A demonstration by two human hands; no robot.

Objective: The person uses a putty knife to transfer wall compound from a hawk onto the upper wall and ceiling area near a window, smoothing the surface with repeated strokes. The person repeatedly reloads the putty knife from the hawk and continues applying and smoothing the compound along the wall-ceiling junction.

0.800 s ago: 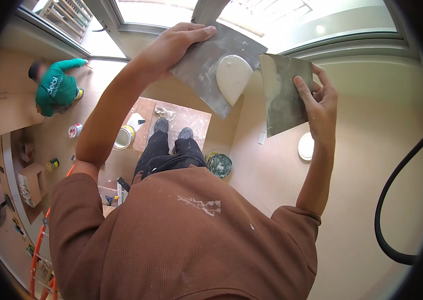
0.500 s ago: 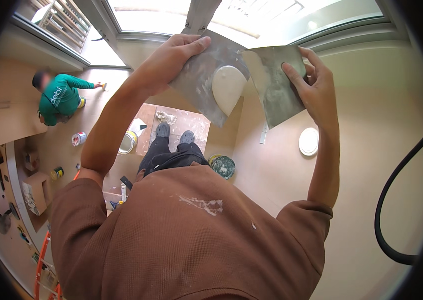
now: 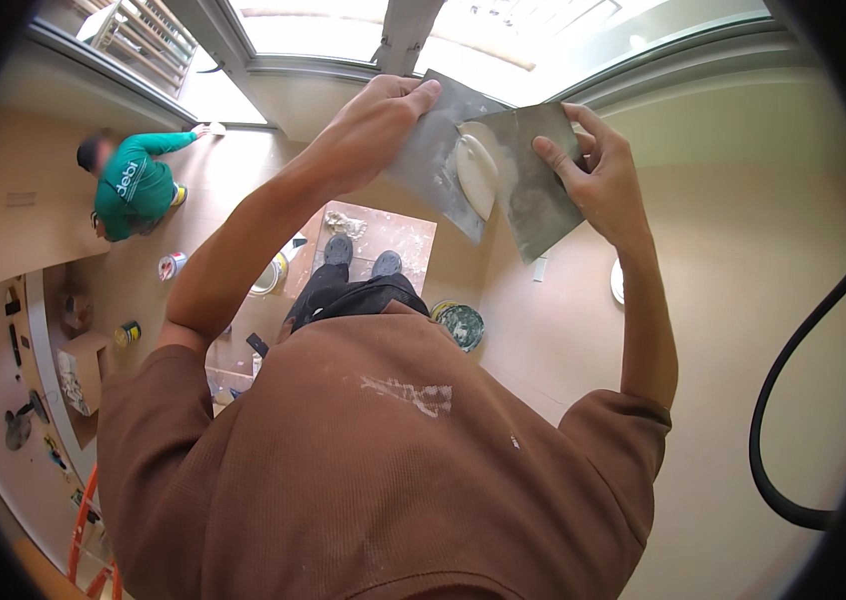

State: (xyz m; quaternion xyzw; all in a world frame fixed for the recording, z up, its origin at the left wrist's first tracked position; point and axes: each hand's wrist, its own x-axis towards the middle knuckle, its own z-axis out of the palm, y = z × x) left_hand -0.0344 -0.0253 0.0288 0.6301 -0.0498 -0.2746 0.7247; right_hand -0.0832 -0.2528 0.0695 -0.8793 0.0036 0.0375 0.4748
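Holds two flat grey metal plates up in the far middle of the scene, above a splattered pink board (image 3: 413, 235) and near the window pane (image 3: 318, 28). Grips left spreader plate (image 3: 423, 155) in left hand (image 3: 398, 115), with thumb on the upper face by the far corner and fingers mostly hidden underneath. Grips right spreader plate (image 3: 535, 190) in right hand (image 3: 598, 185), with thumb pressed flat on the face and fingers hooked over the right edge. Has hands apart, each clamped on a plate.

Carries white paste (image 3: 477, 178) on left spreader plate, toward the right side, in a smooth leaf-shaped mound. Shows overlap there with the left edge of right spreader plate. Cannot tell whether cutting into the mound or only passing in front.

Judge both plates light, thin, stiff enough to scrape with, perhaps springy toward free edges; not fragile, though likely to kink at a corner if levered hard. Judge paste soft, thick, sticky, able to keep a shape when level, apt to slide when steeply tilted. Expect slipperiness wherever smeared.

Best to hold by clean outer edges: left plate along the left edge, thumb above, fingers spread below for support; right plate along the right edge, thumb setting the angle. Avoid touching smeared inner edges.
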